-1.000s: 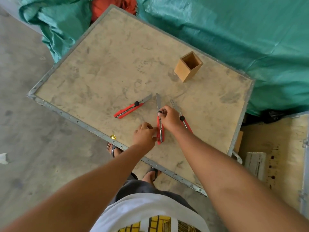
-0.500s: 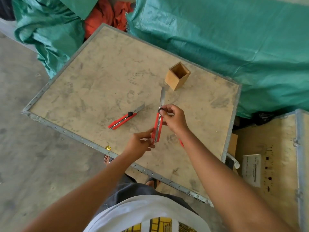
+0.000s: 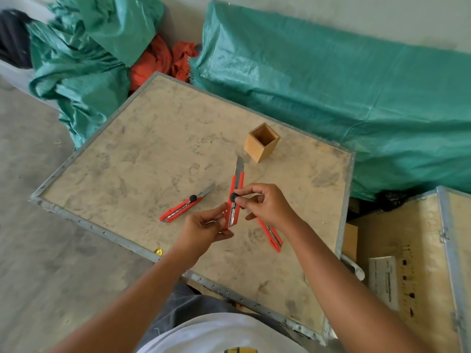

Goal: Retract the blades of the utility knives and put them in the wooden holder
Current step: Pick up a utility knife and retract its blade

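Wooden holder (image 3: pixel 261 146) upright at counter (image 3: pixel 142 159) 1 o'clock w/ nothing visible inside; left grip (image 3: pixel 204 229) pinching red knife (image 3: pixel 235 197) tail above ctr, blade out, right grip (image 3: pixel 265 203) pinching black knob (image 3: pixel 233 197).

The stained plywood tabletop (image 3: pixel 142 159) lies bare across its left and far parts. A red utility knife with its blade out (image 3: pixel 184 206) lies left of centre; another red utility knife (image 3: pixel 272 237) lies near right. The open square wooden holder (image 3: pixel 261 146) stands far right, bare board around it.
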